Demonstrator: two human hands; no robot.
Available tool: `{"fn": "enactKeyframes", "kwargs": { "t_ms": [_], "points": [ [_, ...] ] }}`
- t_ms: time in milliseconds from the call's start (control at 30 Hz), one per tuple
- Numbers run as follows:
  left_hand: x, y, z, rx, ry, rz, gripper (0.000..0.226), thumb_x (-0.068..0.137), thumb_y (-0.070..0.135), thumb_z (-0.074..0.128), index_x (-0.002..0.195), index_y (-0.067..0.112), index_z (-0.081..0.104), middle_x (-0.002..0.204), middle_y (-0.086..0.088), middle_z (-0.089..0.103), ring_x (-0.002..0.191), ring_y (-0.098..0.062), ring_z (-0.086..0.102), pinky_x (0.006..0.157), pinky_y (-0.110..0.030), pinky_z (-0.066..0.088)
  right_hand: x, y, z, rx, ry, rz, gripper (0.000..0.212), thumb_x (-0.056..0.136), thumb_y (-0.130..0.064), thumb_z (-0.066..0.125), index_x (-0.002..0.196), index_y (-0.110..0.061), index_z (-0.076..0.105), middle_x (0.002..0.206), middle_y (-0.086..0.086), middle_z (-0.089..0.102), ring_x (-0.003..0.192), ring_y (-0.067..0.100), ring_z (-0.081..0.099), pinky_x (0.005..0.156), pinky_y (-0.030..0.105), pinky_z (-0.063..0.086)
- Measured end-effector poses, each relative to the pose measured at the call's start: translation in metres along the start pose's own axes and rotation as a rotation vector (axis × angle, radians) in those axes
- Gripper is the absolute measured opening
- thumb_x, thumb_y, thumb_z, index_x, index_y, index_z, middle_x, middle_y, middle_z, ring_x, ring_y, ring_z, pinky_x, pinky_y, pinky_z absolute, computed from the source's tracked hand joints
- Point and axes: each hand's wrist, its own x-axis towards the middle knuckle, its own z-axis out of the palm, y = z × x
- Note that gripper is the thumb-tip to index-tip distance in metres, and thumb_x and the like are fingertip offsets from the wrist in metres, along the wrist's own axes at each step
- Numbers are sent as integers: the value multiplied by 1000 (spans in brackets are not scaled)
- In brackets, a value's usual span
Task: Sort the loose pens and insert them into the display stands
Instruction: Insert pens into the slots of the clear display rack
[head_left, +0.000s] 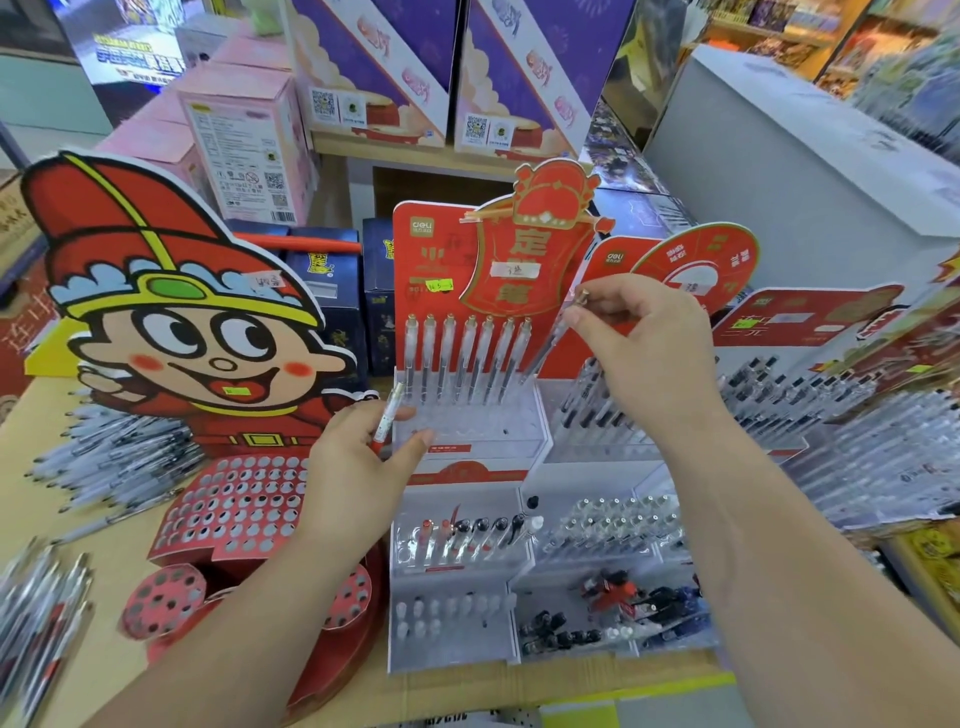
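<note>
Now stand (467, 415) holds seven pens (467, 358); right fingers (613, 292) pinch an eighth (545, 353), left fingers (413, 442) another (388, 418).

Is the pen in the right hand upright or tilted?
Tilted. The right hand pinches the pen near its top, its tip slanting down toward the clear stand.

Pretty sure I'm looking at a stationery shop here. Dead ahead at 12 o'clock there's a red cardboard display stand with clear plastic tiers (415, 249), with a brand logo and a small yellow handwritten price sticker (440, 285) on it. At 10 o'clock stands a big cardboard cutout of a cartoon boy in a red hat (171, 312). At 11, pink retail boxes with barcodes and QR codes (244, 135). Off at 1 o'clock, wooden shelves crammed with colourful packaged goods (810, 36). At 9, a heap of matching clear-barrelled pens (119, 452).
</note>
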Motion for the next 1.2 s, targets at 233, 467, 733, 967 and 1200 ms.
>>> {"fn": "enactKeyframes", "kwargs": {
  "t_ms": [233, 467, 733, 967, 1200],
  "points": [
    [0, -1, 1, -7, 0, 7, 25, 88, 26, 77, 110, 29, 67, 105, 10, 58, 92, -9, 57, 67, -2, 40, -2, 3, 1, -44, -50, 31, 17, 86, -23, 78, 103, -20, 76, 83, -24, 65, 81, -4, 63, 73, 4, 45],
    [-1, 0, 1, 2, 6, 10, 25, 89, 26, 76, 112, 28, 67, 107, 10, 59, 93, -8, 57, 69, -6, 40, 3, -5, 7, -206, -253, 99, 21, 86, -30, 78, 106, -23, 77, 80, -17, 63, 86, 9, 66, 84, 34, 56],
    [0, 0, 2, 32, 6, 13, 24, 88, 26, 77, 111, 28, 67, 114, 7, 57, 95, -3, 55, 69, 5, 38, 8, -12, 13, -331, -267, 95, 23, 89, -29, 74, 109, -20, 76, 99, -5, 76, 84, 8, 65, 78, 26, 51],
    [0, 1, 0, 19, -37, -8, 23, 90, 27, 75, 111, 30, 65, 110, 8, 55, 92, -2, 57, 67, 4, 38, 7, -18, 16, -438, -277, 63, 20, 90, -31, 72, 102, -15, 77, 93, 0, 76, 87, 21, 70, 79, 39, 58],
    [-21, 8, -18, -195, -63, 48, 32, 108, 40, 35, 111, 35, 66, 87, 20, 56, 86, 1, 53, 78, -24, 39, -27, -38, 1, -235, -34, -136, 18, 88, -39, 71, 95, -24, 76, 81, -15, 71, 80, 6, 66, 77, 31, 56]
  ]
}}
